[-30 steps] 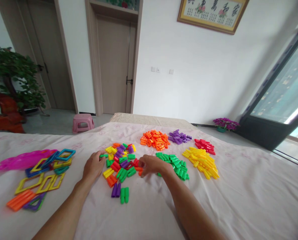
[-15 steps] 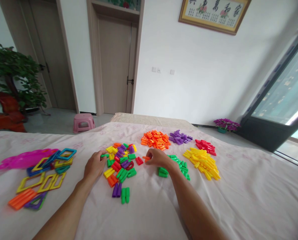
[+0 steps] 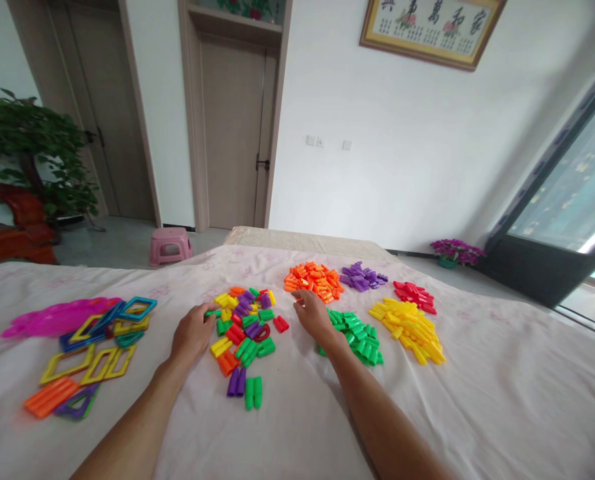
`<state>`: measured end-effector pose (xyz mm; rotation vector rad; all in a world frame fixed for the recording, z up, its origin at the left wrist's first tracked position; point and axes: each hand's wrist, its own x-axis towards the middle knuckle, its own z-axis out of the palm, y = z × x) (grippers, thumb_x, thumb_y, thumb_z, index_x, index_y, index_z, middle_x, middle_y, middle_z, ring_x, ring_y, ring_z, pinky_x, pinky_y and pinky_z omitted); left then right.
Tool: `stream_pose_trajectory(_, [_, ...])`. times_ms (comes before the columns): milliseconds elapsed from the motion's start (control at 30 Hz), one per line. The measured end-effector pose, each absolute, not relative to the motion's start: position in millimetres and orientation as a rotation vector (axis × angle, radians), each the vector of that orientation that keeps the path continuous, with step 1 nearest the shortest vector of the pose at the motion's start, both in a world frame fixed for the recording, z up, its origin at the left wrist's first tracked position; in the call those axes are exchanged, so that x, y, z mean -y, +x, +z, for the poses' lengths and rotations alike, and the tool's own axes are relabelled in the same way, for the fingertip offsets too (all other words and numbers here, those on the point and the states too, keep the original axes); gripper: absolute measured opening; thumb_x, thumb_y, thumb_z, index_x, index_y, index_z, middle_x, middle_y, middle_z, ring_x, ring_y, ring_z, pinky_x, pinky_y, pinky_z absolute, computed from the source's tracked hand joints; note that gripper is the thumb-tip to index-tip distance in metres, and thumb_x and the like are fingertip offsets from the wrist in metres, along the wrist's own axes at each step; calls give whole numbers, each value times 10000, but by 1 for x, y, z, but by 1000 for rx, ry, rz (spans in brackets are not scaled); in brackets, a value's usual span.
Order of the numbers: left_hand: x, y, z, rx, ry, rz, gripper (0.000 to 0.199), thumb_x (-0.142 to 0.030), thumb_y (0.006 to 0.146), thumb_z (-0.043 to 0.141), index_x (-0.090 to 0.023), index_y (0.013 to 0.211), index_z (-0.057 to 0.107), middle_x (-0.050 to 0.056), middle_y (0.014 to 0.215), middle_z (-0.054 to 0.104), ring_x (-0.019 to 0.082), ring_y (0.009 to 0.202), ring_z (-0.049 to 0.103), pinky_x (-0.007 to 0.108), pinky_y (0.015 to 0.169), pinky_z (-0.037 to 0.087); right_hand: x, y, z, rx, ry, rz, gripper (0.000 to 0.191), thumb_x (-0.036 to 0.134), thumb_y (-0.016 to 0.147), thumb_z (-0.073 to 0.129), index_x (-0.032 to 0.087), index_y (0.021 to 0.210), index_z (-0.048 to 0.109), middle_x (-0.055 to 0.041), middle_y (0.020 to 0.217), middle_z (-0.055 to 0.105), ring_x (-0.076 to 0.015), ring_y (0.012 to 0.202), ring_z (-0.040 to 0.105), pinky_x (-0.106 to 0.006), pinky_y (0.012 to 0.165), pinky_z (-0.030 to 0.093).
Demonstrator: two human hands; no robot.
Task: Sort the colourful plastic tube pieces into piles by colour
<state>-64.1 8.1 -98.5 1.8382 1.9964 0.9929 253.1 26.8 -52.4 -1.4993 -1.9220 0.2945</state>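
Observation:
My left hand (image 3: 193,331) is closed at the left edge of a mixed pile of coloured plastic tube blocks (image 3: 244,325), its fingertips pinching a green block (image 3: 212,313). My right hand (image 3: 311,317) reaches to the near edge of the orange block pile (image 3: 314,280); thumb and fingers are apart, and I see nothing between them. Just right of that hand lies a green block pile (image 3: 358,338). A lone red block (image 3: 280,324) rests between the two hands. Nearer me are a purple pair (image 3: 236,382) and a green pair (image 3: 253,393).
Purple (image 3: 362,276), red (image 3: 415,296) and yellow (image 3: 408,329) block piles lie on the right. On the left are a magenta plastic piece (image 3: 52,319), yellow and blue frame tiles (image 3: 67,363) and an orange ribbed piece (image 3: 51,397). A pale cloth (image 3: 297,427) covers the table.
My right hand has moved forward to the orange pile, and the orange block it held has left its fingers. My left hand stays by the mixed pile. The view has shifted slightly.

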Motion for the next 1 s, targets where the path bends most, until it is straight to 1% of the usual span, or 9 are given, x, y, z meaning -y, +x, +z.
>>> stream_pose_trajectory(200, [-8,-64,-97,-2008,1799,993,340,-244,913,471,-207,1162,699,71,1235,719,222,1150,644,318,996,455,-39,227,-63,2110,-1503,318,537,57,889,472,161,1406,575,-121,1378,641,-215,1221,617,-326,1038,466])
stream_pose_trajectory(300, [-7,-63,-95,-2028,1772,989,336,-252,912,482,-211,1166,699,66,1233,723,225,1143,650,319,986,462,-50,215,-59,2176,-1565,266,612,63,906,453,192,1505,470,-130,1430,596,-225,1246,602,-328,1009,471])
stream_pose_trajectory(367, [-7,-63,-94,-2025,1774,996,332,-250,910,488,-209,1162,700,64,1231,725,223,1140,653,316,986,464,-57,209,-57,2233,-1564,229,624,78,908,467,212,1517,450,-127,1430,592,-234,1250,594,-327,989,466])
stream_pose_trajectory(433, [-7,-63,-94,-2016,1782,1009,323,-246,908,494,-205,1149,704,63,1224,728,217,1137,656,310,989,464,-62,203,-57,2285,-1553,219,579,105,900,504,222,1468,504,-112,1365,637,-235,1218,605,-316,963,459])
stream_pose_trajectory(533, [-7,-64,-95,-2017,1786,1017,312,-246,905,501,-209,1131,712,62,1210,733,213,1130,660,304,983,467,-64,200,-60,2275,-1567,225,458,136,877,548,221,1325,590,-80,1212,703,-214,1105,639,-284,880,450])
stream_pose_trajectory(667, [-7,-63,-95,-2016,1786,1014,312,-250,904,501,-213,1123,719,63,1199,739,213,1114,667,304,964,476,-57,202,-64,2225,-1581,194,308,156,861,573,220,1157,628,-57,1103,709,-190,987,637,-263,789,422])
stream_pose_trajectory(800, [-6,-63,-93,-2010,1768,1005,325,-256,900,501,-209,1142,713,64,1212,736,224,1125,662,318,975,471,-47,219,-58,2128,-1481,194,248,202,888,574,214,1128,638,-58,1099,699,-183,977,624,-261,797,420])
stream_pose_trajectory(900, [-6,-63,-93,-2004,1760,993,343,-270,905,494,-207,1168,705,66,1232,729,229,1140,655,325,982,466,-40,248,-44,2012,-1435,177,182,232,920,533,196,1042,664,-61,1039,705,-184,961,625,-268,813,428])
stream_pose_trajectory(1000, [-7,-64,-95,-1997,1775,989,344,-270,907,481,-213,1161,706,66,1238,726,228,1148,651,326,987,461,-29,292,-28,1894,-1507,89,236,296,952,484,192,1036,678,-70,1029,711,-197,957,631,-283,815,436])
